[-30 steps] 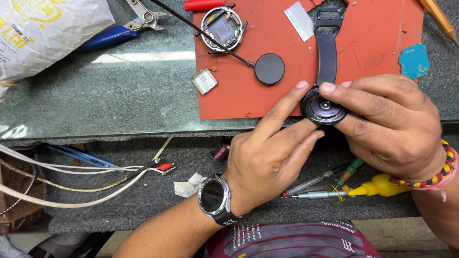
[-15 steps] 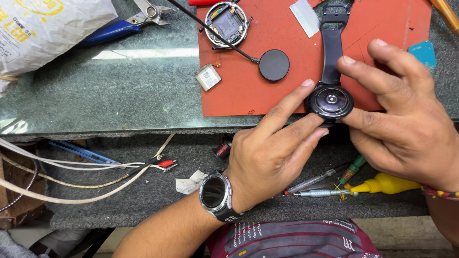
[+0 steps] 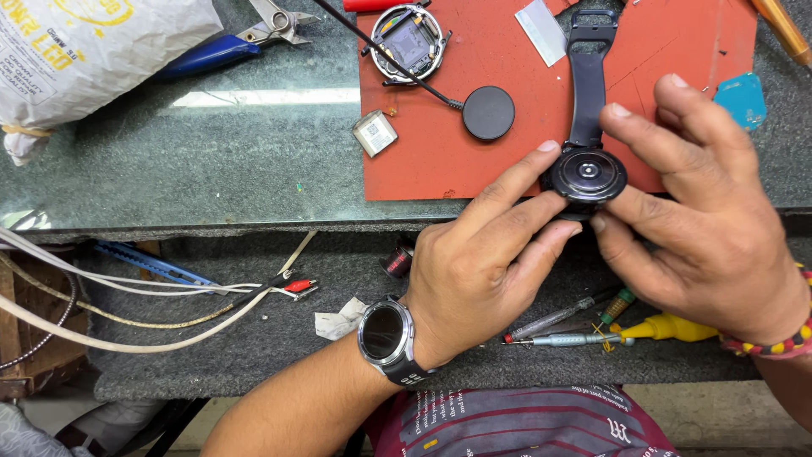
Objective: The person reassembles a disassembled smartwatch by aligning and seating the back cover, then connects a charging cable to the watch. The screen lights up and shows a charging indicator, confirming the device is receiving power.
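On the orange-red mat (image 3: 474,169) lie a black round watch body (image 3: 585,173) with dark strap (image 3: 587,85), a black disc (image 3: 488,112); left of the mat, blue-handled pliers (image 3: 211,52); below it, a yellow screwdriver handle (image 3: 668,327).

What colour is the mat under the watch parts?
Red mat, clearest in the head view.

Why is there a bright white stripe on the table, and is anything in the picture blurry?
Head view: the white stripe is glare, a light reflected in the shiny dark worktop. The left hand, right hand and the round black watch case they hold look sharp; soft shadows sit under both hands. The lower ledge is dimmer. Edges look slightly bent, as with a wide lens.
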